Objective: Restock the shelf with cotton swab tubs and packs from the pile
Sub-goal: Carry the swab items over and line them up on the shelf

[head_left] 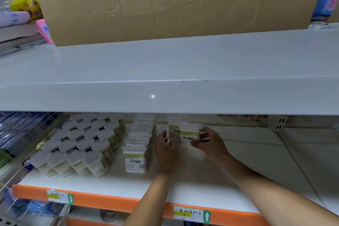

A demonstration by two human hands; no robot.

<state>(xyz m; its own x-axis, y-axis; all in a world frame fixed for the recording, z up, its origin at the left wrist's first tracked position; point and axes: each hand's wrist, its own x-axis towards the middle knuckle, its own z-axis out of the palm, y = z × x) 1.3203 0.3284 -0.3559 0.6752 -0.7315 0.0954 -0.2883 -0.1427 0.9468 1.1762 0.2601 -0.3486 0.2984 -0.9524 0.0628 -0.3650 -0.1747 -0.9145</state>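
Both hands [166, 149] [209, 141] hold upright swab packs [189, 132].

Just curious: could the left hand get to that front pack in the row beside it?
Probably yes. The left hand hovers just right of the front pack, with only bare shelf between.

I'm looking at a shop: orange-edged shelf [88, 199] with price labels [191, 216], rows of identical tubs [80, 145].
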